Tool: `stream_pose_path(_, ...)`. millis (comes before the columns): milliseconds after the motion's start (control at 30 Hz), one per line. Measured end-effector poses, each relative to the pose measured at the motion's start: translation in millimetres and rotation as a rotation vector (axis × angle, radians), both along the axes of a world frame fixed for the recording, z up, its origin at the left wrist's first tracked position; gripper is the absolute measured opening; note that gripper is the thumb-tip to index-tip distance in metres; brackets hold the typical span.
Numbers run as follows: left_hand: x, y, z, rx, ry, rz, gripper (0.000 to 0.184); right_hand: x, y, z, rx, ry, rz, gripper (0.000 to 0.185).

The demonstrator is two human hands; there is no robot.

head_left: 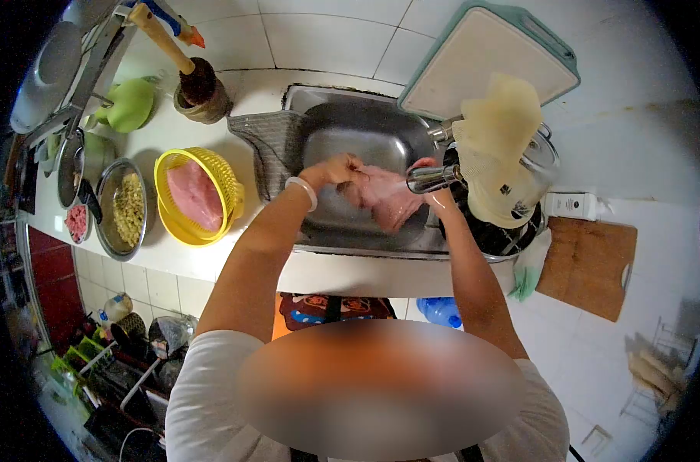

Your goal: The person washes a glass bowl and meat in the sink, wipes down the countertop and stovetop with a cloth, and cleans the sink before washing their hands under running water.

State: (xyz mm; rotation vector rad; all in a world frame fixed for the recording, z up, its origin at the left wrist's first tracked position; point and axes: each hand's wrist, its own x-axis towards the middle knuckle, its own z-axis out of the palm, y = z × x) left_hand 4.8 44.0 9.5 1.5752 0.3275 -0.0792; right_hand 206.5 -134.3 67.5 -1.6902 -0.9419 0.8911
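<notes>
A piece of pink raw meat (382,206) hangs between my two hands over the steel sink (330,231), below the chrome faucet (433,179). My left hand (336,171), with a pale bangle at the wrist, pinches the meat's left edge with closed fingers. At its right edge is my right hand (439,197), closed on the meat and partly hidden behind the faucet head. A pale streak, seemingly water, runs from the faucet onto the meat. Left of the sink, another pink slab of meat (193,195) lies in a yellow basket (233,185).
A grey striped cloth (261,150) drapes over the sink's left edge. Further left stand a metal bowl (107,202) of chopped pale pieces and a small bowl of diced pink bits (77,222). A white cutting board (473,58) leans behind the sink; a wooden board (588,266) lies right.
</notes>
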Motion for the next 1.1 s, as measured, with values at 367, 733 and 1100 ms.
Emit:
stream_pose_path(367, 58.8, -38.5, 44.7, 0.2, -0.019, 0.176, 0.014, -28.3, 2.9, -4.5, 0.003, -0.137, 0.327, 0.028)
stream_pose_path(733, 34.6, -103.7, 45.8, -1.329, 0.322, 0.957, 0.042, -100.3, 17.4, -5.9, 0.043, 0.137, -0.243, 0.023)
stream_pose_path(1100, 88.8, -124.6, -6.2, -1.242, -0.22, 0.966, 0.037, -57.4, 29.8, -51.3, 0.143, -0.373, -0.188, 0.034)
